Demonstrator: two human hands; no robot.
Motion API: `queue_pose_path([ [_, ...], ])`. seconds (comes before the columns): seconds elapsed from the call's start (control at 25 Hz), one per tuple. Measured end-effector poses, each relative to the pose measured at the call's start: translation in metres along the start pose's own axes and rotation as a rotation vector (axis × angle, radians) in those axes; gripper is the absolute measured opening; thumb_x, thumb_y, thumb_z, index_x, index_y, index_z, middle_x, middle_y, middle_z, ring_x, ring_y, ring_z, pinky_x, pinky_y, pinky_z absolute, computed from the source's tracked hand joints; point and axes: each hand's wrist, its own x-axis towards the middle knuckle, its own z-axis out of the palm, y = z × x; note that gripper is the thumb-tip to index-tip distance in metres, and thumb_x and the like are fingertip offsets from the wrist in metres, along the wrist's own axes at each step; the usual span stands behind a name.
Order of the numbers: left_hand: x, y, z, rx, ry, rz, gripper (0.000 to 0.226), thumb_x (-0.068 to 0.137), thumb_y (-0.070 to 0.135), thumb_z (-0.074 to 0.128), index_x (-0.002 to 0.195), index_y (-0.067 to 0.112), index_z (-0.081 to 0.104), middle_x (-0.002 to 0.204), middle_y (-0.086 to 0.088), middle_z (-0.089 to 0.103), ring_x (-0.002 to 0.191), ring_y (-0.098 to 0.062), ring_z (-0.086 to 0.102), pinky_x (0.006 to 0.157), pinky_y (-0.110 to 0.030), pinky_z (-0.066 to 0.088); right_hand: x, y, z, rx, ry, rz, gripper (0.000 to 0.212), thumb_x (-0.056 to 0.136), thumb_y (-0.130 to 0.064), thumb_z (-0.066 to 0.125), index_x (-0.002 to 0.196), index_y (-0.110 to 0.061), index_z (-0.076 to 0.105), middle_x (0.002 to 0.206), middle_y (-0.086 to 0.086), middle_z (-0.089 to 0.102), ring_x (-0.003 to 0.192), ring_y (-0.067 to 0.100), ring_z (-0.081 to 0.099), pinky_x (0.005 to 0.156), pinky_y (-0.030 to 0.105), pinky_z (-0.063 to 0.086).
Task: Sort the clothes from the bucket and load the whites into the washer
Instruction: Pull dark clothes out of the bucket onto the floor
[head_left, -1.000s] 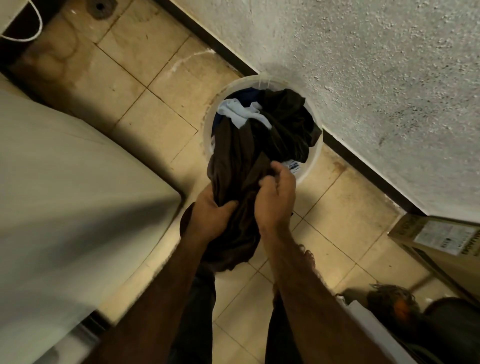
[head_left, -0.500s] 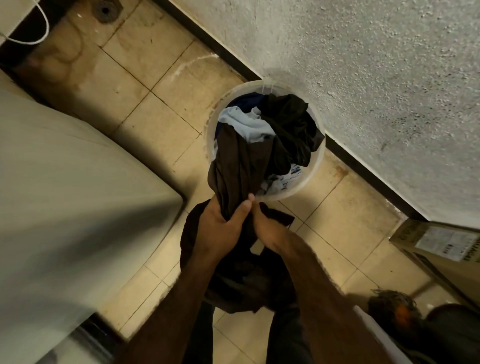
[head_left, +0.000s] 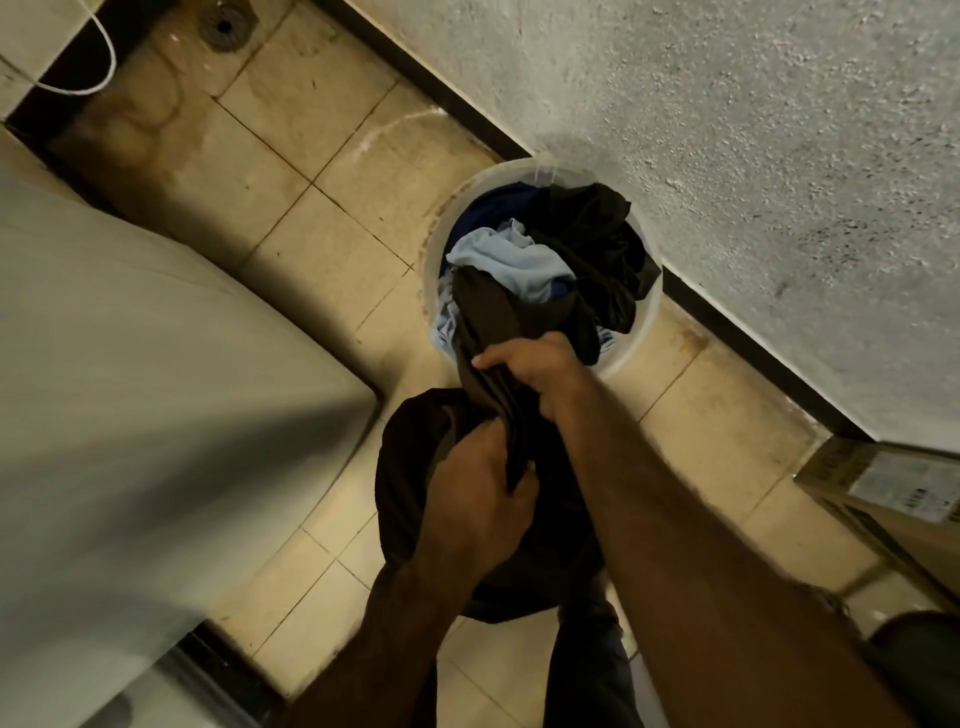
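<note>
A white bucket (head_left: 647, 332) stands on the tiled floor against the rough wall, full of clothes: a pale blue garment (head_left: 511, 265), a black one (head_left: 602, 249) and a dark blue one (head_left: 493, 208). A long dark brown garment (head_left: 485, 312) trails out of the bucket over its near rim. My right hand (head_left: 530, 366) grips it at the rim. My left hand (head_left: 478, 499) grips the same garment lower down, where the cloth bunches and hangs in front of my legs. The washer (head_left: 130, 389) is the large pale surface at the left.
A cardboard box (head_left: 893, 488) with a label sits at the right by the wall. A floor drain (head_left: 226, 23) and a white cord (head_left: 98, 62) are at the top left. Dark items lie at the bottom right corner.
My right hand has reached forward up the brown garment to the bucket's rim. My left hand keeps its grip lower down, and more of the garment hangs outside the bucket.
</note>
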Motion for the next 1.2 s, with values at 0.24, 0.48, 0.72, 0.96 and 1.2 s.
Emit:
queue_pose_path([
  [0.24, 0.016, 0.0, -0.02, -0.765, -0.148, -0.504, 0.035, 0.084, 0.04, 0.062, 0.112, 0.02, 0.07, 0.111, -0.006, 0.074, 0.103, -0.022, 0.072, 0.09, -0.037, 0.058, -0.007, 0.001, 0.0, 0.115, 0.106, -0.091, 0.03, 0.083, -0.014, 0.069, 0.099, 0.007, 0.055, 0.098, 0.029, 0.06, 0.074, 0.033, 0.064, 0.064, 0.034, 0.049],
  [0.48, 0.092, -0.003, -0.036, -1.21, -0.282, -0.721, 0.062, 0.096, 0.06, 0.049, 0.136, 0.014, 0.06, 0.124, -0.013, 0.072, 0.108, -0.026, 0.072, 0.081, -0.034, 0.061, -0.05, 0.026, 0.004, 0.359, 0.048, -0.082, 0.011, 0.089, -0.023, 0.071, 0.095, -0.024, 0.062, 0.104, -0.001, 0.072, 0.093, 0.022, 0.07, 0.071, 0.032, 0.058],
  [0.72, 0.137, 0.016, -0.026, -0.901, -0.313, -0.762, 0.046, 0.094, 0.033, 0.065, 0.13, 0.005, 0.062, 0.115, -0.017, 0.071, 0.097, -0.032, 0.069, 0.083, -0.038, 0.058, -0.081, 0.052, -0.003, 0.299, -0.017, -0.116, 0.013, 0.095, -0.027, 0.065, 0.088, -0.036, 0.071, 0.09, -0.011, 0.079, 0.085, 0.012, 0.074, 0.069, 0.024, 0.056],
  [0.96, 0.126, 0.013, -0.016, -0.629, 0.02, -0.717, 0.021, 0.082, 0.009, 0.068, 0.102, 0.002, 0.073, 0.089, -0.014, 0.074, 0.074, -0.027, 0.069, 0.059, -0.029, 0.054, -0.078, 0.054, -0.011, 0.209, 0.23, -0.214, 0.044, 0.084, -0.064, 0.067, 0.117, -0.034, 0.065, 0.107, -0.013, 0.072, 0.102, 0.01, 0.069, 0.088, 0.033, 0.058],
  [1.2, 0.079, 0.025, -0.014, -0.471, -0.085, -0.388, 0.029, 0.083, 0.019, 0.061, 0.108, 0.029, 0.07, 0.085, 0.008, 0.077, 0.075, -0.009, 0.075, 0.064, -0.026, 0.061, -0.027, 0.004, -0.026, 0.2, 0.085, -0.111, 0.106, 0.076, -0.062, 0.077, 0.157, -0.017, 0.027, 0.153, 0.005, 0.047, 0.136, 0.029, 0.05, 0.113, 0.049, 0.044],
])
